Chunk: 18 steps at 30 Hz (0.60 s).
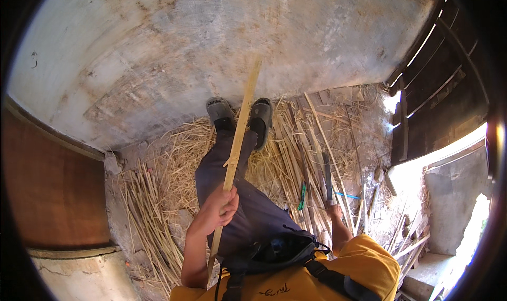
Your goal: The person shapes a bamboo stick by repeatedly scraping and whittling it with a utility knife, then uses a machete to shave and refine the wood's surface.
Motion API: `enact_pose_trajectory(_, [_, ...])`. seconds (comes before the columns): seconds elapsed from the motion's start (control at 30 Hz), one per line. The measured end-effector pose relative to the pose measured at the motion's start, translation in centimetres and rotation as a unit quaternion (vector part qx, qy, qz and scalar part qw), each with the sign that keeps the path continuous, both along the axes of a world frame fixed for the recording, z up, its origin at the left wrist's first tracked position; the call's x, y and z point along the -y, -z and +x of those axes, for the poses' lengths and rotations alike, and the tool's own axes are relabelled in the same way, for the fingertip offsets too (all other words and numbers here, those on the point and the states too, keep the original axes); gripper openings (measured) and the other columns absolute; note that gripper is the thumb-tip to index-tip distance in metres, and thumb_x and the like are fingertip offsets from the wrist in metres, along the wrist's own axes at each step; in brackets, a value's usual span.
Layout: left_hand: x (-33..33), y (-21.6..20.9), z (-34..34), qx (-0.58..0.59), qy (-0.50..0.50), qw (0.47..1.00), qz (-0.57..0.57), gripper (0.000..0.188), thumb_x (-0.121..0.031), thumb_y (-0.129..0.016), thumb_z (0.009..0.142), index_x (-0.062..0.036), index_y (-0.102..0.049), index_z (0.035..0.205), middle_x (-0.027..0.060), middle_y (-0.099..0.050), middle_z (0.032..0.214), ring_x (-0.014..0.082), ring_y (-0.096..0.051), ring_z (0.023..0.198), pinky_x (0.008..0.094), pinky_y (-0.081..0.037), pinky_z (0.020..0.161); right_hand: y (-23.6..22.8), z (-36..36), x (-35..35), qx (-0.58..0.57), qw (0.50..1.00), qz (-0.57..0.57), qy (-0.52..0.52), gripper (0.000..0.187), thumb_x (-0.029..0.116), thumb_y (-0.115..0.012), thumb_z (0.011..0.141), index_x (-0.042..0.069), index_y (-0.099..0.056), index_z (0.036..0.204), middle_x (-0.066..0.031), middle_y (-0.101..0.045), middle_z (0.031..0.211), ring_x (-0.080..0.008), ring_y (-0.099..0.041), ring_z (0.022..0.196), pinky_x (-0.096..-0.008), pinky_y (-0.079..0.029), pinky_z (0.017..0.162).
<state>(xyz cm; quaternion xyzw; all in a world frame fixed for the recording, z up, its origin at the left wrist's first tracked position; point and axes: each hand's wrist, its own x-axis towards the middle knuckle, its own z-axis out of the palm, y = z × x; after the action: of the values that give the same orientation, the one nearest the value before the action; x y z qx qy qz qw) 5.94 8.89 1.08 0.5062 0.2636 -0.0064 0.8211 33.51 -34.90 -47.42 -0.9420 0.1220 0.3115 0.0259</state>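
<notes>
My left hand [219,208] is closed around a long, pale strip of split bamboo [243,119], which slants up in front of my legs toward the wall. A small spur sticks out from the strip above my fist. Lower on the right, my right hand [334,211] is closed at the lower end of a long dark-bladed knife [327,174], whose blade points away from me. Between knife and legs, a green and black object [302,195] lies on the strips. A thin blue piece [348,196] lies right of the knife.
Loose straw and shavings [179,148] cover the floor around my shoes [261,116]. Bundles of strips lie left [150,211] and right [290,153] of me. A plastered wall [211,37] stands close ahead, a brown panel [55,185] left, dark boards [443,79] right.
</notes>
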Motion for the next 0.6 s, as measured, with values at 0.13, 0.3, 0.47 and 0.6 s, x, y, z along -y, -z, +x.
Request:
enact_pose_trajectory(0.13, [0.7,0.1,0.4,-0.056,-0.072,0.984,0.152,0.026,-0.031,-0.046,0.119,-0.0076,-0.057,0.116,-0.0009,-0.048,0.075,0.0101,-0.039,0.057,0.0287,-0.034,0.052,0.4,0.1,0.8,0.015,0.995,0.049,-0.087,0.090,0.076,-0.057,0.101,-0.005,-0.060,0.140,-0.0272,-0.075,0.132,-0.0426,-0.069,0.133,-0.0548,-0.054,0.109])
enact_pose_trajectory(0.3, [1.2,0.5,0.8,-0.064,-0.089,0.900,0.423,0.024,-0.022,-0.050,0.118,-0.0011,-0.060,0.118,0.0091,-0.057,0.074,0.0218,-0.053,0.060,0.0434,-0.044,0.059,3.7,1.6,1.1,-0.031,0.957,0.286,0.030,0.085,0.072,-0.053,0.104,-0.009,-0.072,0.121,-0.0311,-0.078,0.113,-0.0478,-0.073,0.118,-0.0517,-0.055,0.100])
enact_pose_trajectory(0.47, [2.0,0.5,0.6,-0.101,-0.094,0.853,0.503,0.019,-0.018,-0.050,0.118,-0.0011,-0.060,0.118,0.0156,-0.063,0.076,0.0349,-0.065,0.065,0.0480,-0.048,0.063,-0.8,2.4,-1.6,0.073,0.893,0.417,0.151,0.078,0.078,-0.056,0.103,0.002,-0.070,0.094,-0.0026,-0.057,0.065,-0.0118,-0.055,0.053,-0.0314,-0.043,0.048])
enact_pose_trajectory(0.6, [2.1,1.3,0.9,-0.094,-0.098,0.823,0.551,0.018,-0.014,-0.050,0.118,0.0010,-0.059,0.117,0.0169,-0.065,0.079,0.0317,-0.065,0.063,0.0439,-0.049,0.063,-10.1,1.4,-5.8,0.108,0.833,0.521,0.151,0.066,0.068,-0.056,0.109,0.005,-0.065,0.093,-0.0010,-0.055,0.066,-0.0123,-0.052,0.054,-0.0340,-0.041,0.049])
